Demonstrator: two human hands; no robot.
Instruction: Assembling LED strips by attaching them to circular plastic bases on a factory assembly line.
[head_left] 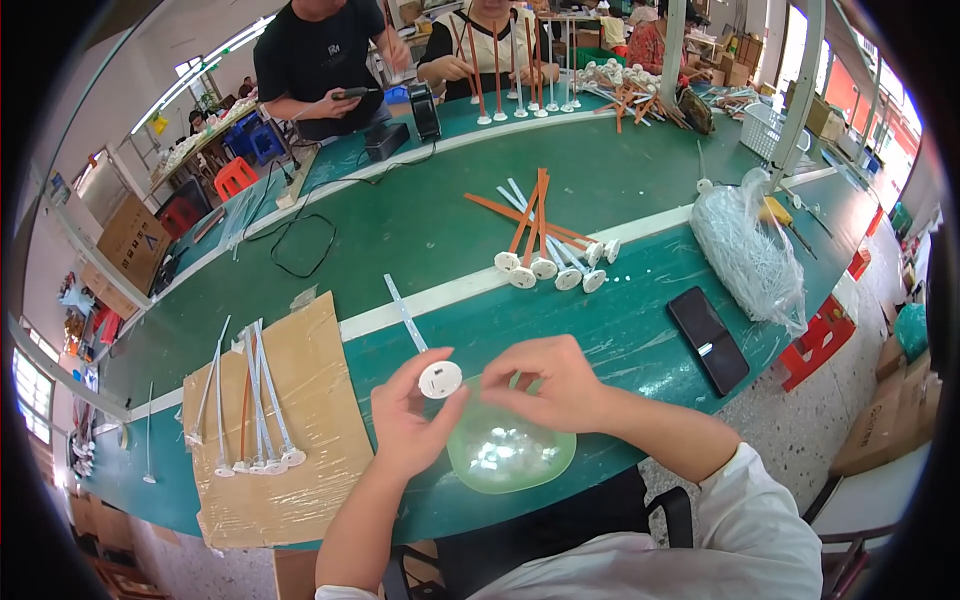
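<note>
Green covering lay over the long surface [625, 345] in a busy workroom. Left hand [402, 425] and right hand [545, 385] were apart. Thumb and fingers of the left were clamped on a white disc [440, 380], whose flat stick [403, 312] pointed away across the surface; small dark marks showed on the disc, too small to read. Fingertips of the right were bunched near the disc, above a bowl; I could not tell whether they gripped anything.

That see-through green bowl [515, 486] contained shiny, clear bits, too blurred to make out. To its left, a cardboard sheet [315, 390] carried several sticks with white discs at their near ends. Beyond the hands lay a loose pile of brown and pale sticks [541, 230], also with discs. Well to the right, a dark phone [708, 341] rested near a clear plastic bag [752, 255] full of thin, pale pieces. Farther back stood a white basket [765, 135], its contents hard to see. Dark printing marked a cardboard box [133, 243] at far left, and pale lettering a co-worker's black shirt [325, 60].
</note>
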